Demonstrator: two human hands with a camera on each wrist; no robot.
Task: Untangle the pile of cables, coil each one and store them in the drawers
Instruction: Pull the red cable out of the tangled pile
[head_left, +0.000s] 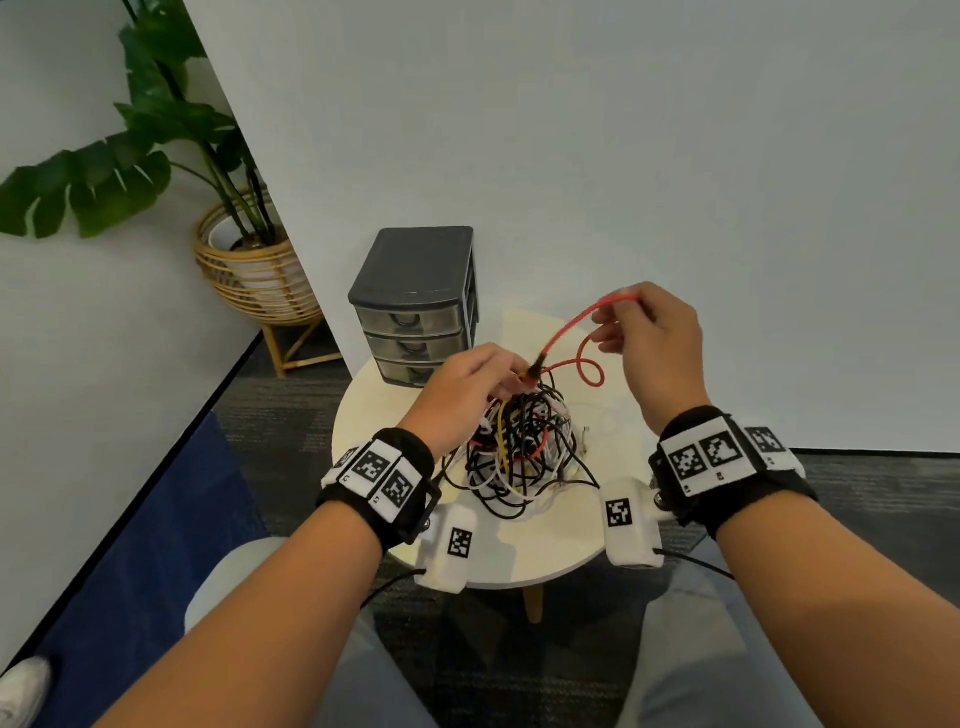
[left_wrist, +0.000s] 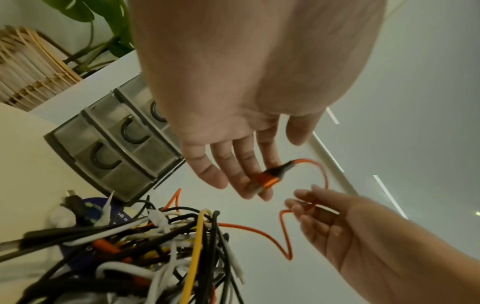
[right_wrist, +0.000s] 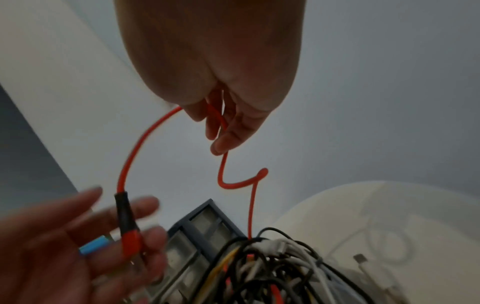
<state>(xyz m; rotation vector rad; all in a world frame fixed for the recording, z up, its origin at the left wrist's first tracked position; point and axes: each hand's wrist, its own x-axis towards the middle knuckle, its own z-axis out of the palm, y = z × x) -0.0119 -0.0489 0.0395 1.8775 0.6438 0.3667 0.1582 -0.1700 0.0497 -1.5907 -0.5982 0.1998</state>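
Both my hands work above the round table (head_left: 545, 551). My right hand (head_left: 652, 345) is raised at 1 o'clock from the cable pile (head_left: 519, 447), its thumb and fingertips pinching the red cable (head_left: 569, 325) partway along its length. My left hand (head_left: 467, 387) is at 11 o'clock from the pile; its fingers are nearly straight, and the cable's red-and-black plug (left_wrist: 270, 178) lies across the fingertips. Whether they grip the plug I cannot tell.

Order by size:

1. Table: pale top, cable pile at the centre.
2. Drawer unit (head_left: 415, 306): grey, three closed drawers, standing on the table at 11 o'clock from the pile, against the wall.
3. Cable pile: black, white, yellow and red cables, tangled.
4. Red cable: arcs from the plug up to my right hand, then drops in a loose loop and runs into the top of the pile.
5. White cable (right_wrist: 374, 265): lies flat on the table at 3 o'clock from the pile, apart from it.

A potted plant (head_left: 156, 135) in a wicker stand is on the floor at 10 o'clock.
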